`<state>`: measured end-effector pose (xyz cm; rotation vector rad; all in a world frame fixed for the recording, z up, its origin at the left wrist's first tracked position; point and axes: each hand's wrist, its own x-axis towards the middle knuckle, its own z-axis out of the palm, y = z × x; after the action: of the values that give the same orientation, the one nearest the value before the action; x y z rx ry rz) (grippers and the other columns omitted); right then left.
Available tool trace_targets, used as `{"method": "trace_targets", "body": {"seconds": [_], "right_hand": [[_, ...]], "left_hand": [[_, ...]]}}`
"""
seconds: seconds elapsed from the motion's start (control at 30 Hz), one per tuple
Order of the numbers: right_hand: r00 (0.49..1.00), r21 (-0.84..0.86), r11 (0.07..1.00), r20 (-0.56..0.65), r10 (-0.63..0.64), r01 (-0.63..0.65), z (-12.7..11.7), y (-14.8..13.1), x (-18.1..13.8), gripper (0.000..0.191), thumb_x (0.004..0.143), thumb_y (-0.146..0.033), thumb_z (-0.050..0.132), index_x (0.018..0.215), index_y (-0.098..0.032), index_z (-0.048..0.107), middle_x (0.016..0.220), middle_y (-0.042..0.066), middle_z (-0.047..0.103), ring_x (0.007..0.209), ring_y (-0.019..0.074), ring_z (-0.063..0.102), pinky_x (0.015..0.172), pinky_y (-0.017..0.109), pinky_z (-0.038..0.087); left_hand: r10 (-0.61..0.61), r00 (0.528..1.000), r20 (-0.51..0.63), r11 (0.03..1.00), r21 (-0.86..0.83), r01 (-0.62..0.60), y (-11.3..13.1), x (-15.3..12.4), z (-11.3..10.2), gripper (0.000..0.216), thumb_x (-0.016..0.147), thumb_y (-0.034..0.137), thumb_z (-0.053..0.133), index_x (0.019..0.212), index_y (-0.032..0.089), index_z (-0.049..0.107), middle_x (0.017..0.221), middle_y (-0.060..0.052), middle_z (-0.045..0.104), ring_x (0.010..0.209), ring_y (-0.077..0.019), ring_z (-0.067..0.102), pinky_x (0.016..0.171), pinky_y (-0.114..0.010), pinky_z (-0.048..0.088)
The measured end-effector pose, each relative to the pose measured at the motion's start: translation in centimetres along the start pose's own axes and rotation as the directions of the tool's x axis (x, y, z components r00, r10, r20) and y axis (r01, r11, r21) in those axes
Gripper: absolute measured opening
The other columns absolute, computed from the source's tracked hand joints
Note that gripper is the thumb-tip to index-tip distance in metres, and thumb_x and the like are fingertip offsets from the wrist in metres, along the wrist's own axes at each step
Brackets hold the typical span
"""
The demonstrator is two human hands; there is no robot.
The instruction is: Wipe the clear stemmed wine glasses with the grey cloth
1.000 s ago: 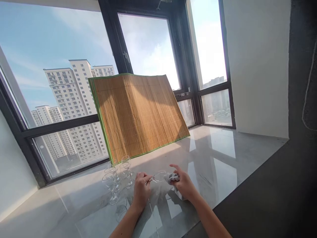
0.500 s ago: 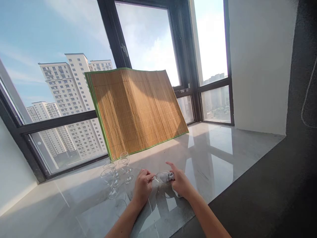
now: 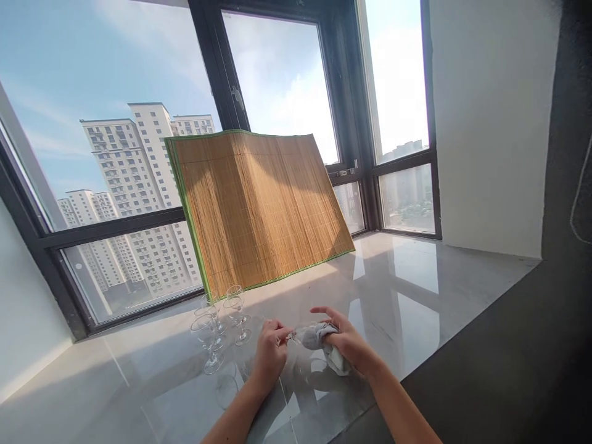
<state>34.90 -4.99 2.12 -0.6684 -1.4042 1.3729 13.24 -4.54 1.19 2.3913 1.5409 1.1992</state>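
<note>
My left hand point(image 3: 272, 350) pinches the stem end of a clear wine glass point(image 3: 303, 337), which lies on its side in the air above the ledge. My right hand point(image 3: 349, 343) is closed on a grey cloth point(image 3: 337, 357) at the bowl end of that glass, with the index finger stretched out to the left. Part of the cloth seems bunched inside the bowl, and the rest hangs below the hand. To the left of my hands three stemmed glasses stand upright close together, the nearest glass point(image 3: 213, 362) in front of another glass point(image 3: 241, 336).
A bamboo mat point(image 3: 263, 209) with green edging leans against the dark window frame point(image 3: 217, 68) behind the glasses. The glossy grey ledge point(image 3: 398, 290) reflects the window. Its front edge runs diagonally at the right, beside a white wall point(image 3: 490, 129). Tall buildings show outside.
My right hand has turned and shifted slightly right and down, so more of the cloth shows. My left hand keeps its pinch on the glass. The whole view has shifted slightly.
</note>
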Motion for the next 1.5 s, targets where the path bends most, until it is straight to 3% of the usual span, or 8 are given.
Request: {"method": "trace_targets", "body": {"seconds": [0.13,0.3,0.57,0.77,0.9,1.07,1.33,1.5], "right_hand": [[0.974,0.08,0.994,-0.221,-0.056,0.076,-0.1,-0.1,0.3,0.061,0.07,-0.024,0.06,0.13,-0.019,0.051,0.078,0.0,0.063,0.061,0.0127,0.051,0.056,0.023,0.037],[0.781,-0.236,0.967,-0.586,-0.217,0.092,-0.7,0.9,1.1,0.057,0.071,-0.029,0.057,0.126,-0.016,0.054,0.099,0.01,0.067,0.088,0.0226,0.062,0.071,0.03,0.047],[0.967,-0.091,0.994,-0.244,-0.074,0.053,0.4,1.5,1.3,0.064,0.068,-0.025,0.058,0.13,-0.015,0.049,0.083,0.003,0.068,0.067,0.0155,0.058,0.061,0.025,0.043],[0.999,0.105,0.994,-0.02,0.031,-0.029,0.8,-0.2,-0.1,0.07,0.073,-0.028,0.064,0.139,-0.022,0.042,0.076,-0.003,0.062,0.062,0.0118,0.052,0.055,0.022,0.037],[0.98,0.126,0.989,-0.19,-0.055,0.08,0.8,-0.2,0.3,0.071,0.075,-0.033,0.065,0.14,-0.021,0.041,0.083,0.0,0.065,0.067,0.0139,0.056,0.059,0.023,0.041],[0.816,-0.116,0.984,-0.551,-0.174,0.132,-0.1,1.2,1.3,0.062,0.075,-0.031,0.061,0.133,-0.015,0.047,0.094,0.008,0.067,0.072,0.0181,0.061,0.062,0.026,0.046],[0.662,-0.361,0.932,-0.691,-0.29,0.031,-0.6,1.3,0.9,0.052,0.08,-0.035,0.056,0.129,-0.016,0.05,0.101,0.014,0.068,0.089,0.0257,0.066,0.074,0.033,0.051],[0.771,-0.493,0.861,-0.496,-0.4,0.13,0.1,1.5,0.9,0.041,0.077,-0.023,0.051,0.118,-0.018,0.055,0.098,0.009,0.069,0.09,0.0219,0.065,0.08,0.031,0.049]], "left_hand": [[-0.153,0.988,-0.02,0.968,-0.204,0.146,-0.5,0.2,0.5,0.026,0.081,0.025,0.052,0.082,0.021,0.078,0.079,-0.005,0.062,0.082,-0.0196,0.057,0.077,-0.031,0.042],[-0.236,0.972,0.002,0.92,-0.321,0.225,-0.6,0.2,0.9,0.029,0.081,0.034,0.055,0.092,0.018,0.076,0.081,-0.004,0.064,0.077,-0.0182,0.057,0.074,-0.029,0.043],[-0.119,0.984,0.132,0.934,-0.323,0.156,1.3,-0.5,1.7,0.037,0.091,0.044,0.047,0.09,0.016,0.069,0.069,-0.001,0.061,0.065,-0.0146,0.052,0.062,-0.024,0.037],[-0.136,0.987,0.086,0.955,-0.252,0.154,1.2,-0.5,1.6,0.036,0.095,0.039,0.037,0.08,0.017,0.062,0.07,-0.002,0.062,0.064,-0.0151,0.053,0.063,-0.025,0.037],[-0.176,0.979,0.104,0.96,-0.204,0.194,1.1,-0.6,1.9,0.026,0.092,0.032,0.04,0.076,0.019,0.055,0.066,0.0,0.058,0.061,-0.0145,0.051,0.06,-0.025,0.034],[-0.158,0.976,0.151,0.952,-0.238,0.191,1.0,-0.7,1.9,0.023,0.091,0.035,0.044,0.083,0.019,0.058,0.072,0.0,0.06,0.063,-0.0136,0.05,0.061,-0.023,0.035],[-0.072,0.972,0.224,0.978,-0.174,0.112,1.7,-0.8,1.3,0.026,0.09,0.032,0.048,0.084,0.017,0.069,0.069,-0.001,0.061,0.065,-0.0145,0.05,0.063,-0.024,0.034],[0.0,0.984,0.175,0.99,0.141,-0.025,1.9,-0.8,0.1,0.023,0.085,0.02,0.053,0.093,0.024,0.074,0.082,-0.004,0.067,0.082,-0.0207,0.055,0.073,-0.029,0.036]]}}
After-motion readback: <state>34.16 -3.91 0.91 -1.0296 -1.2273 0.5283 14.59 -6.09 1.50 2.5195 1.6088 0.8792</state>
